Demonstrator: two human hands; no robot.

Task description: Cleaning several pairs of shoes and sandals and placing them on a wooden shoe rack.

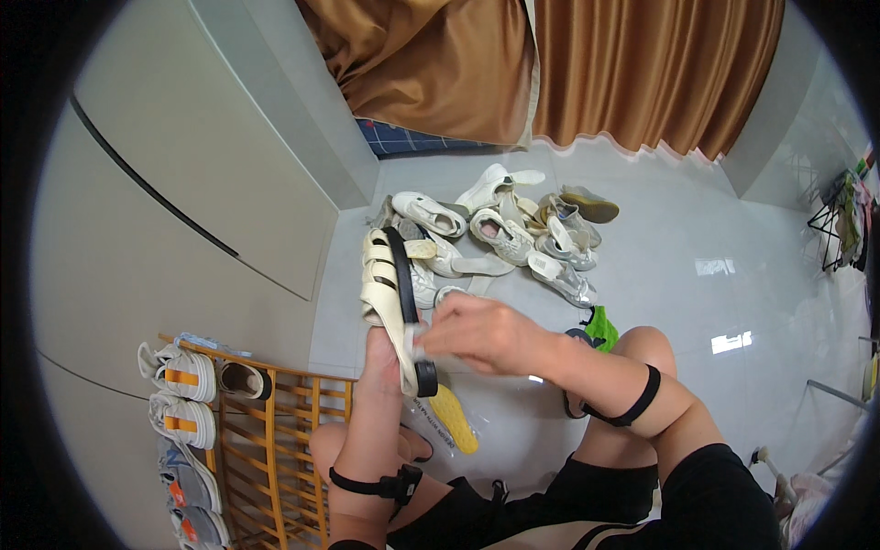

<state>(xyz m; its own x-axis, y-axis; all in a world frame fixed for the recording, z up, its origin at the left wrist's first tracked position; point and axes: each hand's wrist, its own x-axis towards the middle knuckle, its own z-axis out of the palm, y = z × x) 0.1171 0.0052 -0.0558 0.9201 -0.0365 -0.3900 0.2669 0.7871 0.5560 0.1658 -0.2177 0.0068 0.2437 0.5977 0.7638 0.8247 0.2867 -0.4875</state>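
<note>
A cream strappy sandal (386, 292) with a black sole is held up, tilted on its side, by my left hand (383, 350), whose fingers are mostly hidden behind it. My right hand (474, 333) is at the sandal's heel end, its fingers pinching a small white wipe or cloth (414, 340) against the sandal; this part is blurred. Just beyond the sandal, several white and grey shoes (502, 234) lie in a pile on the tiled floor. Below my hands is a yellow insole (454, 419) on clear plastic packaging (436, 433) that bears writing.
A wooden slatted rack (275, 440) with sneakers (182, 419) stands at the left, beside a pale cabinet (206, 172). A green cloth (603, 328) lies by my right knee. Brown curtains (639, 75) hang at the far side. A folding stand with clothes (842, 213) is at the right.
</note>
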